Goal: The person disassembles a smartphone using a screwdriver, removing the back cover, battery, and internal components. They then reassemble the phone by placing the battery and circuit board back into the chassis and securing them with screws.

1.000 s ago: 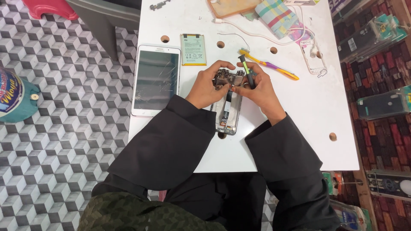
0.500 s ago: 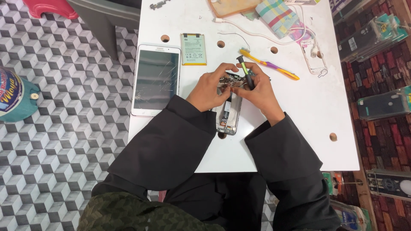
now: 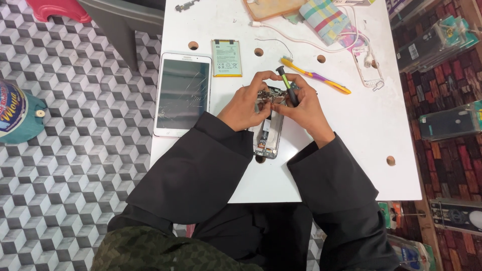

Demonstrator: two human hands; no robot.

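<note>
White tabletop point(image 3: 351, 150), holes drilled through it; we log items from left to right. Over the floor tiles at far left sits a teal container point(image 3: 17, 113). On the table's left edge lies a white tablet point(image 3: 183, 94) with a cracked screen, face up; just beside its upper right corner is a flat phone battery point(image 3: 227, 58).

At centre, an opened phone body point(image 3: 268, 131) lies lengthwise on the table, its upper end hidden under our hands. Our left hand point(image 3: 246, 106) curls over that upper end, fingers pinching the frame and steadying it. Our right hand point(image 3: 304, 108) pinches a small screwdriver point(image 3: 283, 83) with a black-and-green handle, held upright over the exposed internals.

Change noted: half a second back the driver leaned low across the board; it now stands steeper, handle tip clear above the fingers. The phone has shifted slightly down-table. We read this as the tip seated on a screw, though the tip itself is hidden.

Right of the hands: a yellow-and-purple toothbrush point(image 3: 316, 77), then a white cable point(image 3: 296, 40) and a checked cloth point(image 3: 326, 20).
</note>
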